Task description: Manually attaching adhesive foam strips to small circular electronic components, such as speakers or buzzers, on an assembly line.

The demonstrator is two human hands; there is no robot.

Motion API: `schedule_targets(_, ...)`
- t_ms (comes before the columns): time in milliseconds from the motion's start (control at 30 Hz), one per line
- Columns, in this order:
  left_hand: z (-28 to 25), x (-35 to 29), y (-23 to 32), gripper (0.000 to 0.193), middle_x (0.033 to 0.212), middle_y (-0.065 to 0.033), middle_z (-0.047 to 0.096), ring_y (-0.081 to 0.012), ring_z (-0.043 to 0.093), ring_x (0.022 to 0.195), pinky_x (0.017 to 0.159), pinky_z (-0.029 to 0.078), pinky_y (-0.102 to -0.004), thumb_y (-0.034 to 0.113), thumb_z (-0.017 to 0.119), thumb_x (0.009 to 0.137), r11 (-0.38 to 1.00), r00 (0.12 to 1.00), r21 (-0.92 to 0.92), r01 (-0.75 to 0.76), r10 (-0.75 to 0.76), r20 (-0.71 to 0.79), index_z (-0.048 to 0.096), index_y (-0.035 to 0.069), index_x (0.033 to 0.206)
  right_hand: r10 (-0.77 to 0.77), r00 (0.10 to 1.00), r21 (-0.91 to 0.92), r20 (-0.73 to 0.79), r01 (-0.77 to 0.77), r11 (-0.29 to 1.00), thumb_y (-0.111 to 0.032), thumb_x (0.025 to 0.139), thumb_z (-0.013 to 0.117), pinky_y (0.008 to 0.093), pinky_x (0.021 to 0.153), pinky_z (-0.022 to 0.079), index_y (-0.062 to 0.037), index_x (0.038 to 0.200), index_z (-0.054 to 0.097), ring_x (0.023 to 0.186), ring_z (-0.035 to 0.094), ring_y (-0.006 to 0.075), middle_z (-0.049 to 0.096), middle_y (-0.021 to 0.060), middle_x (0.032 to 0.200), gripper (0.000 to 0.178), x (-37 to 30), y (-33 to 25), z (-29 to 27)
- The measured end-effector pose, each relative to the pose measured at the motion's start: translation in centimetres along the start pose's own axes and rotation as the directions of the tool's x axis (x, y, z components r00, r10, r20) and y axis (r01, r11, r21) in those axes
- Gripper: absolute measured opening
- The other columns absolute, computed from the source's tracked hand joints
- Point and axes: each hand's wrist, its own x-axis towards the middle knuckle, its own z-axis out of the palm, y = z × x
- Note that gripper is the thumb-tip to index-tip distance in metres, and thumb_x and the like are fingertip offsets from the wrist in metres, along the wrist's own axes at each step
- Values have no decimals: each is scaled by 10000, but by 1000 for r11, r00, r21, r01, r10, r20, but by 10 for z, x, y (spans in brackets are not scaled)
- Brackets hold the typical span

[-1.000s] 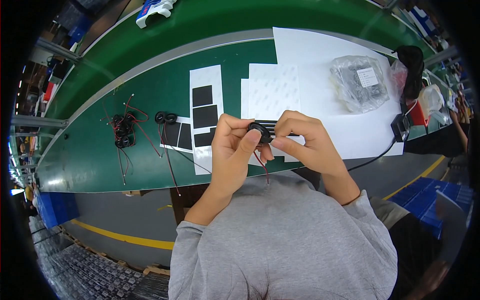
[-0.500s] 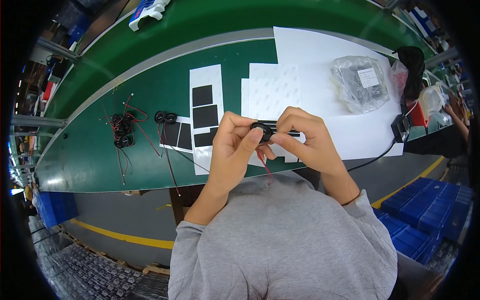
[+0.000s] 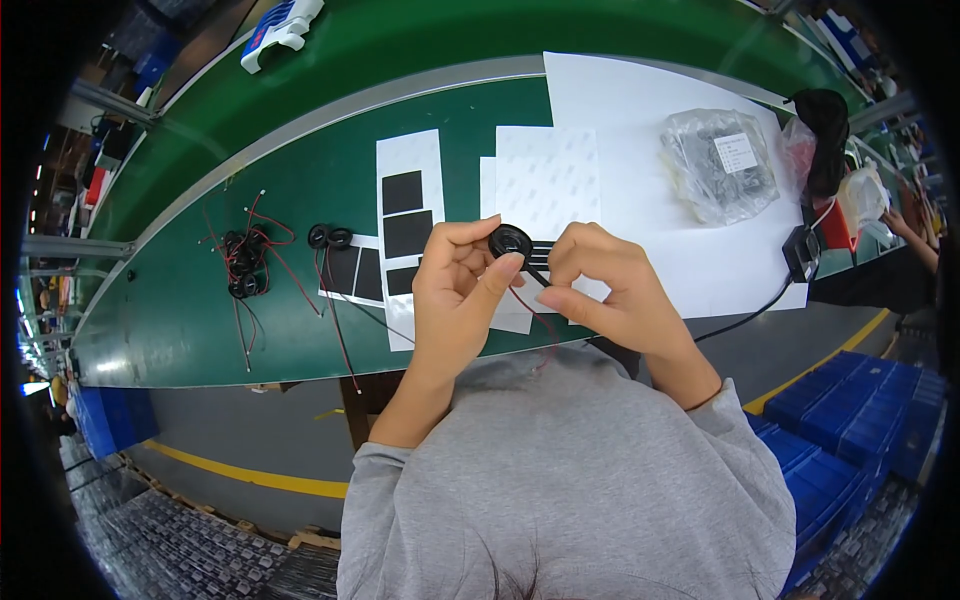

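My left hand (image 3: 455, 280) pinches a small round black speaker (image 3: 510, 240) between thumb and fingers. Its thin red wire (image 3: 546, 325) hangs down toward my shirt. A narrow black strip (image 3: 537, 274) runs from the speaker's edge to my right hand (image 3: 610, 280), whose thumb and index finger pinch its end. The strip looks like foam or tape; which cannot be told. Behind the hands lies a white backing sheet (image 3: 550, 180), and more black strips show between them. Left of my left hand is a sheet with black rectangular pads (image 3: 408, 235).
Further left lie a pair of round speakers (image 3: 330, 237) with wires and a tangled pile of wired speakers (image 3: 245, 262). On white paper (image 3: 620, 110) at the right sits a clear plastic bag (image 3: 720, 170) of parts. Blue crates (image 3: 845, 415) stand on the floor at right.
The speaker has tilted to face up and moved slightly up and left. My right fingers have drawn away from its rim, with the black strip now stretched between the hands.
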Motion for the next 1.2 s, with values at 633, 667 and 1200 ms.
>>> schedule_targets(633,0,2,2,212,791,-95,571,-141,561,636,589,437,-225,118,425,883,925,969,-302,230,-191,156,458,-31,1031,51,997,-64,-56,-55,996,-155,667,668,278,659,325,-78,645,569,653,455,144,488,7,685,128,6,5,1)
schedule_targets(667,0,2,1,212,791,-95,571,-141,561,636,589,437,-225,118,425,883,925,969,-302,230,-190,155,458,-31,1031,51,997,-64,-56,-54,996,-155,667,668,278,659,325,-78,645,569,653,455,144,488,7,685,128,6,4,3)
schedule_targets(1200,4,0,2,170,742,-83,565,-101,513,565,493,384,-186,174,450,881,973,986,-157,167,-163,36,406,23,945,54,999,-208,-4,-53,977,-149,662,679,272,636,339,-63,670,558,668,468,162,526,23,708,148,8,3,0)
